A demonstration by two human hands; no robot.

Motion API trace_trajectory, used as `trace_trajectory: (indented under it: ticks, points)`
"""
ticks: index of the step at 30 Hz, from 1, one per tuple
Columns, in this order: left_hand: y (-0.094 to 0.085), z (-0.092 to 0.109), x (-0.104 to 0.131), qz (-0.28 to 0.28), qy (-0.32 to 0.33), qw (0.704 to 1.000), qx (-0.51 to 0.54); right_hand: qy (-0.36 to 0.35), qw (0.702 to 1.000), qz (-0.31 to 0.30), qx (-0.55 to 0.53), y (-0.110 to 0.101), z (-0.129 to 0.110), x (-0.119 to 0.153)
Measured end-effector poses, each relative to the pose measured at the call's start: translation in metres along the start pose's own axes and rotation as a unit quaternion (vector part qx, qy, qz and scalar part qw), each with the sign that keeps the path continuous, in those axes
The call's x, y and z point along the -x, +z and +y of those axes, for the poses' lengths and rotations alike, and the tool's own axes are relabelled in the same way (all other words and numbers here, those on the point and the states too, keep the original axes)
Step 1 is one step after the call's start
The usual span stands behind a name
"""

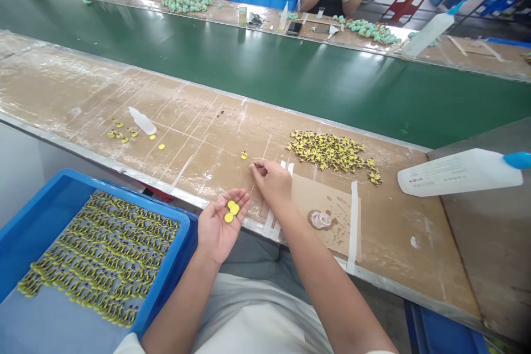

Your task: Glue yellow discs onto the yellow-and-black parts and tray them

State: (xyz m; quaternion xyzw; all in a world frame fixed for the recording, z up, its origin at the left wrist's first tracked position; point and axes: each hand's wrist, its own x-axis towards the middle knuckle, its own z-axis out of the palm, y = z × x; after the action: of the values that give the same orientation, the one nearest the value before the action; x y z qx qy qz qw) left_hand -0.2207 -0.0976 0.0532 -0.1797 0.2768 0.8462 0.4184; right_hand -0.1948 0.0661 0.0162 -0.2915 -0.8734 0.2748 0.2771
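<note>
My left hand (220,227) is palm up at the table's front edge, cupped around three yellow discs (234,209). Over the brown tabletop (194,116), my right hand (271,183) has its thumb and fingertips pressed together; whatever they hold, if anything, is too small to make out. Just beyond those fingertips lies a yellow disc with a small dark piece on it (244,155). A heap of small yellow and black pieces (327,150) is to the right. Further left, several yellow pieces (124,134) lie beside a small white bottle (142,120).
A blue bin (185,227) with rows of yellow and black pieces stands at lower left. Cardboard (340,215) with a clear glue puddle is taped down right of my hand. A large white bottle (460,172) lies far right. Beyond the green belt (232,55) are two people.
</note>
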Motion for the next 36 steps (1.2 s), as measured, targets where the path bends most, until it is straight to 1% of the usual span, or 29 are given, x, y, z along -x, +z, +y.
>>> trace_trajectory:
  ticks: [5,9,12,15,17,19,20,21,22,24,26,28,31,36]
  points:
    - [-0.001,0.001,-0.002,0.005,-0.017,1.0,-0.006,-0.004,1.0,0.012,-0.007,0.003,0.004,0.001]
    - [-0.002,0.0,-0.004,-0.029,-0.028,0.999,-0.003,-0.01,0.999,0.038,-0.024,0.002,0.005,0.002]
    - [-0.003,-0.002,-0.005,-0.041,-0.026,0.999,-0.013,-0.02,0.997,0.068,-0.043,-0.002,0.003,0.004]
    - [-0.002,-0.004,-0.004,-0.041,-0.033,0.998,-0.039,-0.043,0.994,0.086,-0.06,-0.014,-0.003,0.01]
    - [-0.001,-0.006,-0.003,-0.043,-0.043,0.996,-0.064,-0.057,0.99,0.096,-0.082,-0.028,-0.011,0.019]
    - [0.001,-0.007,-0.002,-0.049,-0.052,0.994,-0.077,-0.065,0.986,0.1,-0.118,-0.045,-0.02,0.034]
    - [0.002,-0.008,-0.002,-0.051,-0.057,0.994,-0.074,-0.069,0.984,0.088,-0.138,-0.053,-0.025,0.044]
    - [0.005,-0.009,-0.001,-0.052,-0.063,0.994,-0.067,-0.079,0.983,0.062,-0.157,-0.06,-0.029,0.053]
    - [0.007,-0.011,-0.001,-0.052,-0.068,0.995,-0.056,-0.094,0.98,0.018,-0.173,-0.067,-0.033,0.063]
    - [0.013,-0.017,0.0,-0.058,-0.087,0.994,-0.033,-0.106,0.975,-0.057,-0.188,-0.074,-0.036,0.08]
    - [0.018,-0.024,0.002,-0.069,-0.104,0.992,-0.019,-0.094,0.974,-0.096,-0.182,-0.078,-0.036,0.091]
    - [0.022,-0.031,0.004,-0.08,-0.107,0.991,-0.015,-0.075,0.976,-0.114,-0.167,-0.08,-0.033,0.095]
    - [0.024,-0.038,0.009,-0.096,-0.104,0.99,-0.026,-0.046,0.975,-0.135,-0.168,-0.086,-0.032,0.093]
    - [0.023,-0.04,0.015,-0.133,-0.104,0.984,-0.049,0.033,0.957,-0.139,-0.253,-0.097,-0.034,0.089]
